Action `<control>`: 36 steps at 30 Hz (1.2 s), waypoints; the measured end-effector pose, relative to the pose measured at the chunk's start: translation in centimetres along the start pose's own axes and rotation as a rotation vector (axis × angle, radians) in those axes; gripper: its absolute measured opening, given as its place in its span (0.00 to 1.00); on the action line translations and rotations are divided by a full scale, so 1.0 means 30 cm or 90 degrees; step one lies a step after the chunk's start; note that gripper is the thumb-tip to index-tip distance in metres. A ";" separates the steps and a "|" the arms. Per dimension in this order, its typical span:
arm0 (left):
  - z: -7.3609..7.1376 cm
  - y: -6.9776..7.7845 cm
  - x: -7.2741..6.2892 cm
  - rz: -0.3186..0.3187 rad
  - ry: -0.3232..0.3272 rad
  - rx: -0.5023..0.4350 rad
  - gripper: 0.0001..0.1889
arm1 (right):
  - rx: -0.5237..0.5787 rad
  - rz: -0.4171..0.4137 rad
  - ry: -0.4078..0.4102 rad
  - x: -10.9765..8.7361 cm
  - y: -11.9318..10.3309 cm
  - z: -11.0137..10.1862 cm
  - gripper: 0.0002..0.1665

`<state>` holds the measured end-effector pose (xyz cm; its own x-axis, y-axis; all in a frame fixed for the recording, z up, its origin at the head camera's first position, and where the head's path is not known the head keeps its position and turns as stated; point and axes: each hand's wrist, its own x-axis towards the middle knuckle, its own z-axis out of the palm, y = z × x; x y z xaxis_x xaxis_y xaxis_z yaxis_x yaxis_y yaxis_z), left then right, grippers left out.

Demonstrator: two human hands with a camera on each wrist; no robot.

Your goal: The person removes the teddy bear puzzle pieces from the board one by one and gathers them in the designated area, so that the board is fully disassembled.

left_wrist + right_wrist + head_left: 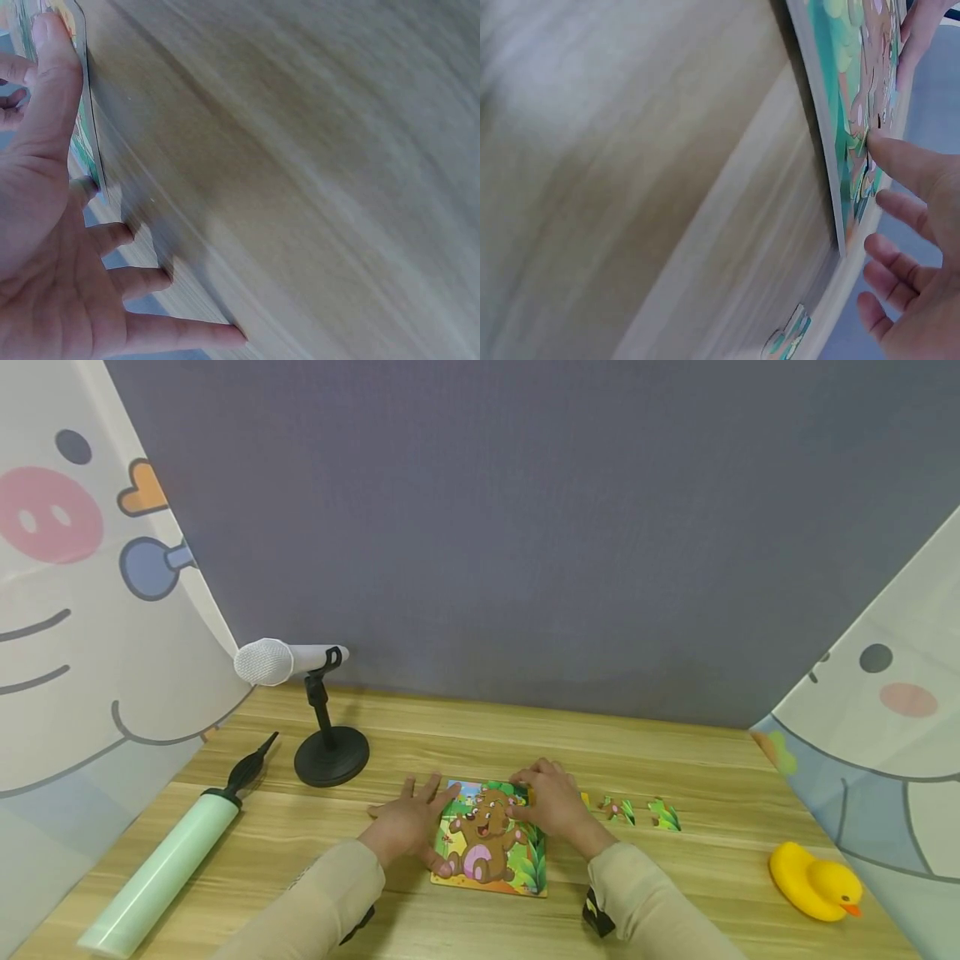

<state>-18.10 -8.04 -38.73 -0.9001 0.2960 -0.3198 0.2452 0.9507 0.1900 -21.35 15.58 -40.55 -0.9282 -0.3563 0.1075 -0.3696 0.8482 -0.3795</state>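
Observation:
A bear jigsaw puzzle (480,852) lies flat on the wooden table, its picture mostly filled in. My left hand (408,822) is spread at its left side. The left thumb (56,75) rests on the puzzle's lower left border, while the other fingers reach over the far left corner and the tabletop. Over the upper right part of the puzzle is my right hand (553,802). In the right wrist view its thumb (907,161) presses on the picture, the other fingers loosely bent with nothing seen between them. The puzzle's upper right corner is partly hidden by this hand.
Right of the puzzle lie loose puzzle pieces, one brown and green (617,810), one green (665,815). A yellow rubber duck (813,882) sits at the right. At left are a white microphone on a black stand (332,756) and a pale green hand pump (161,872).

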 end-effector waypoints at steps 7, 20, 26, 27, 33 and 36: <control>-0.003 0.002 -0.003 0.000 0.001 -0.008 0.64 | -0.026 -0.030 -0.039 0.023 0.009 -0.003 0.26; -0.006 0.004 -0.006 0.002 0.001 0.002 0.63 | 0.014 -0.060 -0.062 0.026 0.029 -0.019 0.26; -0.007 0.005 -0.007 0.001 0.001 0.004 0.64 | 0.040 -0.046 -0.057 0.025 0.043 -0.025 0.26; -0.007 0.005 -0.007 0.002 0.001 0.005 0.64 | 0.044 -0.044 -0.055 0.024 0.047 -0.026 0.26; -0.006 0.004 -0.005 0.003 0.001 0.006 0.64 | 0.075 -0.047 -0.053 0.010 0.072 -0.050 0.26; -0.005 0.003 -0.004 0.004 0.002 0.005 0.64 | 0.090 -0.043 -0.051 -0.007 0.084 -0.069 0.26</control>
<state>-18.02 -8.00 -38.53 -0.8996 0.3011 -0.3162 0.2532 0.9497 0.1842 -22.18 18.60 -39.61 -0.8925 -0.4462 0.0654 -0.4164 0.7596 -0.4996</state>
